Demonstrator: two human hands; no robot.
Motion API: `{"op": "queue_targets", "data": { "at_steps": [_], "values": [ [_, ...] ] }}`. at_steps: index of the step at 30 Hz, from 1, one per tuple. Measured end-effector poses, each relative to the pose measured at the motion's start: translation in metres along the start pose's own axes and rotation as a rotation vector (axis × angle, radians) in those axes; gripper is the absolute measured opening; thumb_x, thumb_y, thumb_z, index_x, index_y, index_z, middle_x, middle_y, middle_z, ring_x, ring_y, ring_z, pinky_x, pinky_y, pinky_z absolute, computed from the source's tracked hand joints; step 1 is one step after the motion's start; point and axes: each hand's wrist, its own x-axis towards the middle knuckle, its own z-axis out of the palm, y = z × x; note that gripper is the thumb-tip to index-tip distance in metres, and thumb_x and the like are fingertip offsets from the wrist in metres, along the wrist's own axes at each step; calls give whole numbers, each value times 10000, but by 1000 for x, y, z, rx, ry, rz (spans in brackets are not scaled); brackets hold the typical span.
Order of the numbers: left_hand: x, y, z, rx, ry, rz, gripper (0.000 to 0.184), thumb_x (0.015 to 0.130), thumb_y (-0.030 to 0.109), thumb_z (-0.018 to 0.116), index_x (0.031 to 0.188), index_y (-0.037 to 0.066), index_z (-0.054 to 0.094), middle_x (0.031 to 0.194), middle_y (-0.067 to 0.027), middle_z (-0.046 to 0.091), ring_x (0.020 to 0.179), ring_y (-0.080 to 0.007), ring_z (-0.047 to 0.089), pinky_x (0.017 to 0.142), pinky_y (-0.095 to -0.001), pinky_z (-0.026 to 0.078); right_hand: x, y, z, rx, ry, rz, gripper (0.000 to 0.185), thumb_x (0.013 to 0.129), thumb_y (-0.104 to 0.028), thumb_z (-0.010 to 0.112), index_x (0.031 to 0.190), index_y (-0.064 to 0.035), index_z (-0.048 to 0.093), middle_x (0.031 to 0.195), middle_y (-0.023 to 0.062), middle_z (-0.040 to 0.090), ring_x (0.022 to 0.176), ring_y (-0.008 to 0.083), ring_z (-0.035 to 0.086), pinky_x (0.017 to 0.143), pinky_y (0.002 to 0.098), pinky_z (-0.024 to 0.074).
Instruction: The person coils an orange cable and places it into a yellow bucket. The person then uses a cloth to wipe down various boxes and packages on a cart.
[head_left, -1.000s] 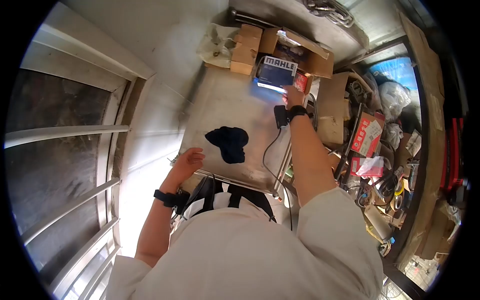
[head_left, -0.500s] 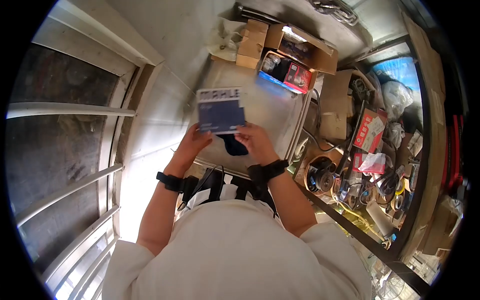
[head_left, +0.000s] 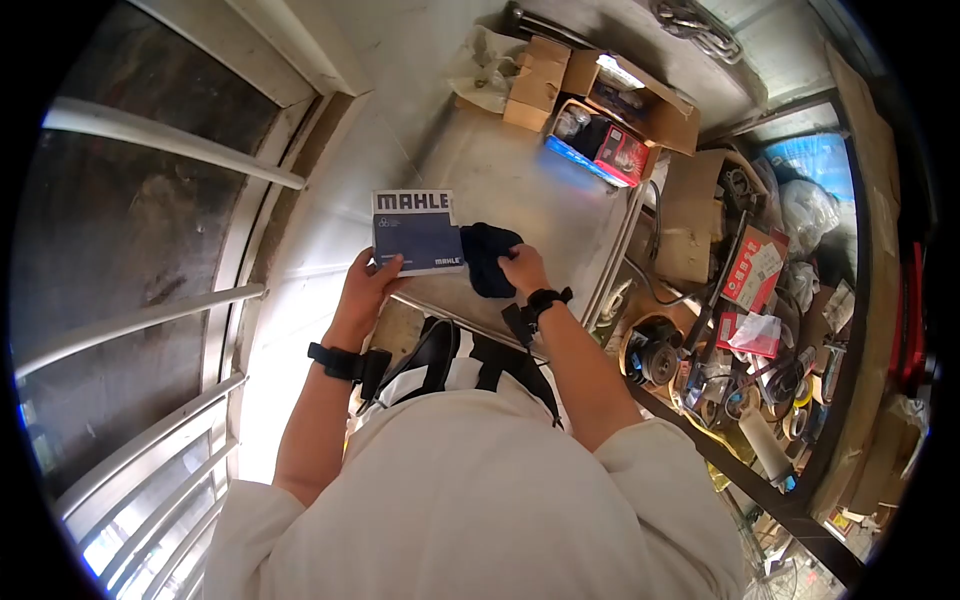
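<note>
My left hand (head_left: 370, 284) grips the lower left corner of a flat blue and white MAHLE box (head_left: 417, 235), its printed face turned up toward me. Beside the box, a dark cloth (head_left: 488, 268) lies on the metal tabletop (head_left: 470, 160). My right hand (head_left: 523, 270) has its fingers closed on the cloth's right edge. What kind of cloth it is, I cannot tell. Both wrists wear black straps.
At the table's far end stand open cardboard boxes (head_left: 540, 85), one holding a red box (head_left: 622, 157). A crowded shelf (head_left: 760, 320) with cartons, tape rolls and cables runs along the right. White window bars (head_left: 180, 140) are on the left.
My right hand has let go of the MAHLE box and moved right and onto the dark cloth. My left hand now holds the box alone, slightly farther left.
</note>
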Motion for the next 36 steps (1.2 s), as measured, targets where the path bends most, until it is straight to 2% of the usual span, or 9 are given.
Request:
{"op": "queue_targets", "data": {
  "at_steps": [4, 7, 11, 14, 17, 20, 22, 28, 36],
  "values": [
    [1, -7, -9, -7, 22, -45, 427, 940, 133, 571, 1242, -110, 392, 1126, -183, 569, 1028, -235, 613, 919, -317, 547, -44, -73, -64, 211, 135, -105, 403, 799, -205, 659, 1136, -18, 542, 975, 198, 625, 910, 307, 602, 724, 384, 505],
    [5, -15, -15, 23, 15, -52, 439, 934, 128, 575, 1247, -115, 386, 1136, -189, 566, 1026, -239, 617, 911, -315, 550, -62, -94, -88, 141, 605, -775, 329, 840, -102, 630, 1134, -26, 504, 833, 108, 573, 697, 225, 551, 652, 314, 480],
    [10, -18, -14, 16, -23, -57, 458, 926, 114, 587, 1272, -104, 381, 1131, -183, 579, 1014, -234, 623, 908, -312, 549, -62, -97, -109, 388, 181, -276, 224, 919, -92, 586, 1109, -46, 476, 983, 62, 518, 795, 119, 515, 637, 251, 454],
    [5, -17, -9, 28, -37, -37, 471, 921, 109, 597, 1287, -93, 381, 1122, -178, 588, 1010, -223, 626, 903, -303, 548, -80, -126, -125, 711, 326, -483, 219, 931, -87, 573, 1119, -43, 471, 943, 43, 546, 750, 108, 528, 636, 250, 460],
    [9, -12, -4, 25, -94, -33, 476, 919, 111, 602, 1304, -72, 390, 1151, -174, 582, 1038, -212, 613, 899, -294, 540, -110, -153, -150, 1016, 51, -470, 204, 932, -70, 583, 1097, -60, 464, 885, 19, 569, 721, 78, 530, 601, 206, 429],
    [8, -7, 8, 49, -174, 2, 477, 924, 111, 592, 1336, -29, 396, 1200, -148, 574, 1081, -207, 594, 917, -302, 518, -137, -162, -152, 639, -104, -634, 221, 924, -111, 599, 1138, -55, 599, 1040, 34, 595, 843, 105, 555, 756, 251, 455],
    [2, 1, 18, 123, -278, 120, 468, 933, 108, 577, 1351, 4, 393, 1207, -124, 576, 1087, -209, 591, 928, -321, 505, -138, -175, -129, 476, -198, -901, 267, 909, -169, 592, 1154, -80, 649, 1215, 123, 587, 1163, 259, 493, 991, 363, 367],
    [-9, 5, 21, 693, -366, 596, 487, 942, 115, 554, 1380, 20, 365, 1231, -129, 574, 1130, -216, 573, 969, -327, 466, -121, -174, -76, -256, 38, -1113, 520, 926, -404, 474, 1385, -159, 467, 1493, 106, 352, 1384, 326, 290, 1089, 523, 208],
    [-22, 23, 16, 547, -382, 127, 392, 876, 63, 593, 1250, -5, 498, 1043, -93, 639, 944, -136, 580, 821, -304, 481, -109, -174, -71, -298, 364, -1056, 512, 892, -360, 498, 1351, -133, 491, 1490, 157, 325, 1378, 374, 260, 1077, 591, 167]
  ]
}}
